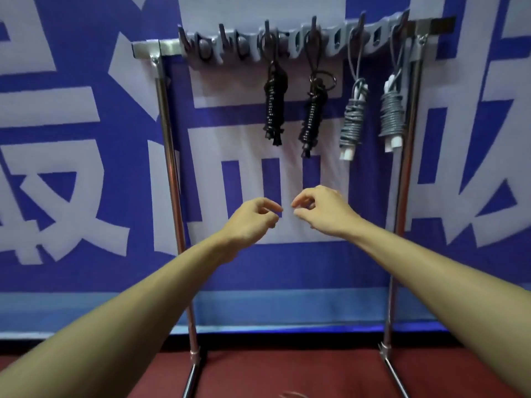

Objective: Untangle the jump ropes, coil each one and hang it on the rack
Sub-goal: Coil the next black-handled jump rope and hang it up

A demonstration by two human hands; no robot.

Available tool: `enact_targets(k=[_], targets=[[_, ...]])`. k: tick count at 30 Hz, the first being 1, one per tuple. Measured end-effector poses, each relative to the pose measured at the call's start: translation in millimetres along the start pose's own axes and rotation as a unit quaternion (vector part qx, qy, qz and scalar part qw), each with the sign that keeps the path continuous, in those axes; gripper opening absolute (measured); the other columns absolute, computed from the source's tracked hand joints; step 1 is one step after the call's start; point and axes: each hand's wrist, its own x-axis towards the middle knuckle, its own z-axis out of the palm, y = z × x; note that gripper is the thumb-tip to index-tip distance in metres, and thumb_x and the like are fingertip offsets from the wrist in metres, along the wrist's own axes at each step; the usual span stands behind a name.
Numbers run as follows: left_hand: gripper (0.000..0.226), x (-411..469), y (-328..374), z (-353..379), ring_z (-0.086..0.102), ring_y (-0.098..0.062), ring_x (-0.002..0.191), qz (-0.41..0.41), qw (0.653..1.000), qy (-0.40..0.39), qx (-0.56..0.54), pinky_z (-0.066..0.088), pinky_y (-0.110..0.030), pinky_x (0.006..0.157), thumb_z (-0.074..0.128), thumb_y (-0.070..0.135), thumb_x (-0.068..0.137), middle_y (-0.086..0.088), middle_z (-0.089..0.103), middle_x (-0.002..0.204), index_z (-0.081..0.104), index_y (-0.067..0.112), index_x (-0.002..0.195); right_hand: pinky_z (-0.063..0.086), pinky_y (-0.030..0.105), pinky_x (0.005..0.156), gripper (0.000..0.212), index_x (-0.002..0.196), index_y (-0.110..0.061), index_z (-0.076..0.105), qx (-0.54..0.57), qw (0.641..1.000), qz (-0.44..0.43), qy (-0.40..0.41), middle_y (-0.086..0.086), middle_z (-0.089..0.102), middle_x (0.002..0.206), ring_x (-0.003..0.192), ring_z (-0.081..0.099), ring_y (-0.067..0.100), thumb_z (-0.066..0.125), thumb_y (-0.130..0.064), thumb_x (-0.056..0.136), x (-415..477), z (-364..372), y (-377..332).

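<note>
Above, four coiled jump ropes [311, 116] are hung on the rack [171, 168], well clear of left grip [250, 222] and right grip [321, 211], both loosely curled, empty.

The rack [168, 156], a steel frame with a grey hook strip [290, 48] along its top bar, carries four tightly coiled ropes, each hanging upright from its own hook. The first black rope [275, 110] and second black rope [313, 116], both beaded, hang at the strip's middle. The first grey rope [354, 119] and second grey rope [392, 116], with white handles poking out below, hang toward the rack's right post.
</note>
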Motion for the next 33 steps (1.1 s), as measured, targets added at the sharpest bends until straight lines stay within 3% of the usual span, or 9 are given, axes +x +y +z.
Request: enact_targets(k=[4, 7, 10, 14, 19, 22, 24, 28, 33], targets=[[0.019, -39.2, -58.3, 52.3, 0.057, -0.008, 0.082, -0.024, 0.994, -0.076, 0.078, 0.043, -0.016, 0.068, 0.053, 0.012, 0.093, 0.005, 0.066, 0.097, 0.067, 0.023, 0.100, 0.037, 0.016, 0.075, 0.021, 0.109, -0.013, 0.071, -0.049, 0.992, 0.029, -0.110, 0.003, 0.069, 0.111, 0.084, 0.054, 0.007, 0.065, -0.019, 0.089, -55.5, 46.8, 39.7], [0.020, -68.1, -102.8, 88.2, 0.059, -0.009, 0.089, -0.040, 0.978, -0.141, 0.151, 0.042, -0.014, 0.073, 0.055, 0.010, 0.092, 0.006, 0.066, 0.098, 0.069, 0.020, 0.102, 0.037, 0.016, 0.074, 0.020, 0.107, -0.014, 0.071, -0.066, 0.977, 0.063, -0.193, 0.000, 0.069, 0.108, 0.074, 0.054, 0.006, 0.064, -0.019, 0.088, -99.5, 82.5, 72.1], [0.020, -97.7, -148.3, 121.3, 0.060, -0.010, 0.085, -0.064, 0.957, -0.212, 0.189, 0.039, -0.012, 0.069, 0.057, 0.009, 0.092, 0.003, 0.065, 0.095, 0.070, 0.012, 0.106, 0.037, 0.019, 0.076, 0.019, 0.105, -0.015, 0.072, -0.076, 0.957, 0.103, -0.261, 0.001, 0.069, 0.107, 0.091, 0.057, 0.011, 0.065, -0.020, 0.088, -139.0, 118.2, 108.0], [0.018, -125.6, -201.1, 156.5, 0.060, -0.012, 0.093, -0.114, 0.942, -0.256, 0.183, 0.043, -0.018, 0.080, 0.058, 0.011, 0.091, 0.000, 0.070, 0.104, 0.070, 0.014, 0.104, 0.036, 0.017, 0.075, 0.020, 0.106, -0.012, 0.072, -0.063, 0.933, 0.154, -0.318, 0.003, 0.070, 0.109, 0.094, 0.057, 0.010, 0.068, -0.019, 0.088, -175.6, 157.1, 148.9], [0.017, -143.6, -249.8, 203.8, 0.064, -0.021, 0.087, -0.169, 0.933, -0.291, 0.124, 0.054, -0.034, 0.085, 0.055, 0.008, 0.093, -0.008, 0.071, 0.100, 0.064, 0.023, 0.089, 0.041, 0.020, 0.083, 0.017, 0.103, -0.011, 0.073, -0.071, 0.899, 0.229, -0.366, 0.004, 0.071, 0.107, 0.106, 0.062, 0.018, 0.068, -0.017, 0.087, -207.2, 192.3, 196.8], [0.016, -140.7, -274.9, 239.9, 0.056, -0.011, 0.069, -0.194, 0.922, -0.314, 0.120, 0.049, -0.019, 0.063, 0.054, 0.011, 0.095, -0.004, 0.067, 0.094, 0.067, 0.021, 0.099, 0.043, 0.020, 0.081, 0.010, 0.095, -0.014, 0.073, -0.077, 0.880, 0.278, -0.378, 0.005, 0.071, 0.102, 0.102, 0.063, 0.019, 0.066, -0.017, 0.088, -229.5, 207.6, 232.3], [0.017, -136.0, -286.4, 263.6, 0.055, -0.011, 0.069, -0.204, 0.921, -0.313, 0.112, 0.043, -0.014, 0.059, 0.054, 0.009, 0.095, -0.002, 0.065, 0.092, 0.067, 0.017, 0.104, 0.045, 0.022, 0.081, 0.006, 0.089, -0.018, 0.070, -0.084, 0.869, 0.315, -0.373, 0.005, 0.070, 0.100, 0.101, 0.064, 0.021, 0.065, -0.018, 0.089, -246.4, 215.5, 257.5], [0.018, -133.0, -305.3, 310.3, 0.062, -0.024, 0.089, -0.219, 0.915, -0.331, 0.078, 0.048, -0.025, 0.082, 0.053, 0.003, 0.092, -0.006, 0.064, 0.093, 0.067, 0.013, 0.099, 0.051, 0.031, 0.088, 0.016, 0.099, -0.012, 0.069, -0.136, 0.843, 0.386, -0.350, 0.011, 0.068, 0.112, 0.106, 0.062, 0.028, 0.059, -0.017, 0.088, -287.4, 230.2, 306.7], [0.016, -137.3, -321.1, 351.4, 0.066, -0.024, 0.093, -0.207, 0.908, -0.353, 0.086, 0.050, -0.025, 0.083, 0.056, 0.008, 0.092, -0.003, 0.067, 0.092, 0.066, 0.021, 0.095, 0.047, 0.039, 0.094, 0.032, 0.124, -0.013, 0.051, -0.188, 0.803, 0.439, -0.358, 0.018, 0.057, 0.127, 0.117, 0.055, 0.036, 0.051, -0.026, 0.095, -345.6, 241.6, 339.4]])
